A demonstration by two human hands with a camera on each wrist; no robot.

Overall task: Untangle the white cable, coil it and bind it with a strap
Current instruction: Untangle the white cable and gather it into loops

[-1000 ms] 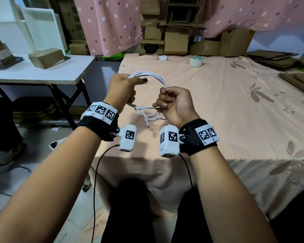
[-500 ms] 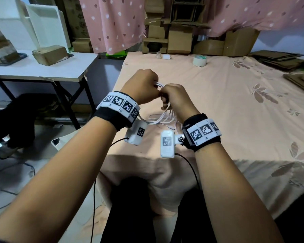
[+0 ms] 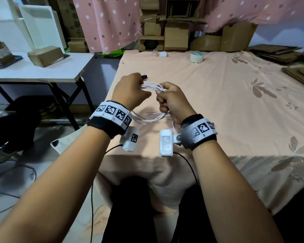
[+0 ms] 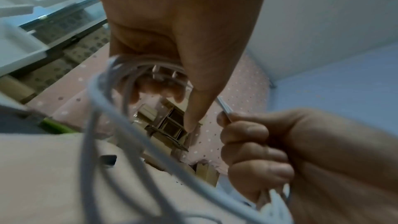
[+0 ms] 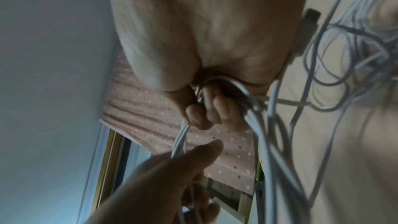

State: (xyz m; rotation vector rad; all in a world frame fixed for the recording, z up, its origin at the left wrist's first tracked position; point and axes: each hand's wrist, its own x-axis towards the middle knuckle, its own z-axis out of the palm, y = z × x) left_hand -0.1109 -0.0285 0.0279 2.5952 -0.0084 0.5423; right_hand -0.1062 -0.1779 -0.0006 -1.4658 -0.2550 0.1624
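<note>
Above the near edge of the peach-sheeted bed, at frame centre, the right hand is clenching the white cable, while the left hand, fingers curled round the opposite side, thumb straight, is holding a small black piece, possibly the strap, at its tip. The hands, pressed together half a second ago, are parting again, the round loop of a second ago now squeezed narrow, suggesting binding is near. Cardboard boxes are standing at upper centre, contents not visible.
</note>
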